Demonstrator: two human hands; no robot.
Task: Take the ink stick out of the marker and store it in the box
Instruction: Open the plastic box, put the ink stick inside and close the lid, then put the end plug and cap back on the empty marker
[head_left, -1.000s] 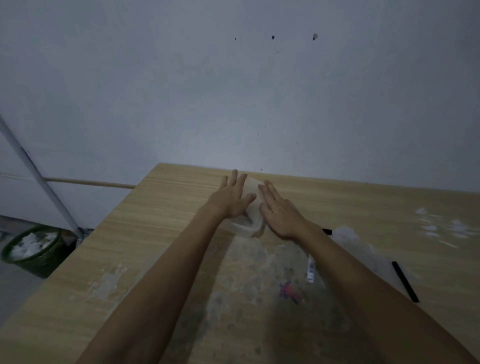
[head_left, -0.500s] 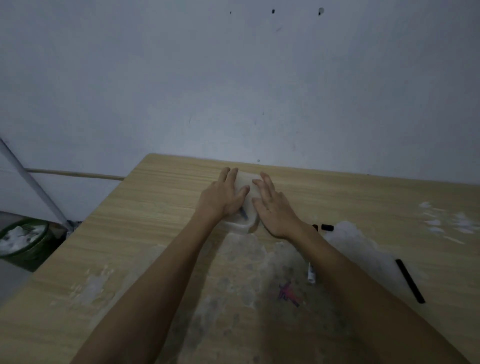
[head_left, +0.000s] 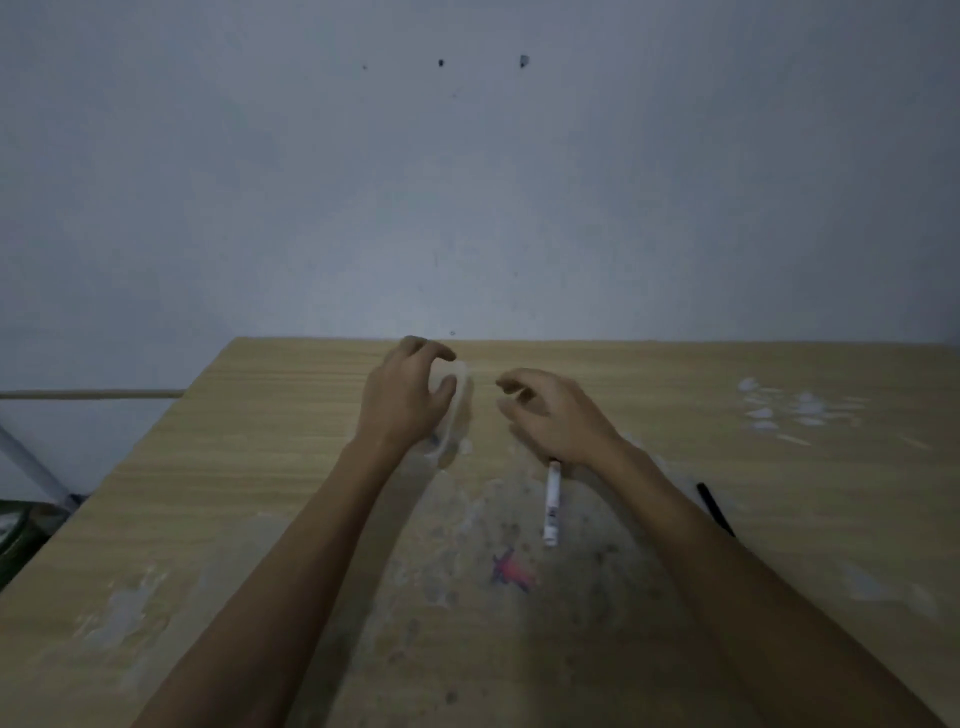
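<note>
A small translucent white box (head_left: 460, 400) sits near the table's far edge. My left hand (head_left: 408, 397) covers its left side, with fingers and thumb curled around it. My right hand (head_left: 553, 413) hovers just right of the box, apart from it, with fingers loosely bent and nothing in them. The white marker body (head_left: 552, 501) lies on the table under my right wrist, pointing toward me. A thin black stick (head_left: 712, 505) lies right of my right forearm, partly hidden by it. I cannot tell what is inside the box.
The wooden table (head_left: 260, 467) has worn, scuffed patches in the middle, a red-blue stain (head_left: 511, 569) and white flakes (head_left: 789, 410) at the far right. A plain wall stands right behind the table. A green bin (head_left: 15, 535) is on the floor at left.
Both hands were pressing flat on the box. Now my right hand has lifted off to the right and my left fingers have curled around the box.
</note>
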